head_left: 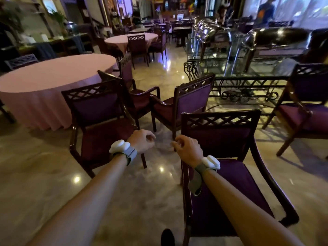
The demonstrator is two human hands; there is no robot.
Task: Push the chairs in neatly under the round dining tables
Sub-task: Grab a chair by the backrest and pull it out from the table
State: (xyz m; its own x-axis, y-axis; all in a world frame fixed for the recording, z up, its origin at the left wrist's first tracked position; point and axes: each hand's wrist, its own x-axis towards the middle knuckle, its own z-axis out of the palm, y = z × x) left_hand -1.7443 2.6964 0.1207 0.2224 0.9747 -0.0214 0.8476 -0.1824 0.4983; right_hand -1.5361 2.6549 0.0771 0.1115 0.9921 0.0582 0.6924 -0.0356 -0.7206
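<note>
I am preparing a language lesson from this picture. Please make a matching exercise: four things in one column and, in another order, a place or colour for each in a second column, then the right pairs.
Things:
1. round table
2. nearest chair
3. glass-topped table
4. left hand

Descriptions:
A. lower right, purple seat, close below the right hand
B. holds nothing, fingers loosely curled, above the floor
C. left side, covered with a pink cloth
D. right side, carries shiny metal serving dishes

Pairs: 1-C, 2-A, 3-D, 4-B
</note>
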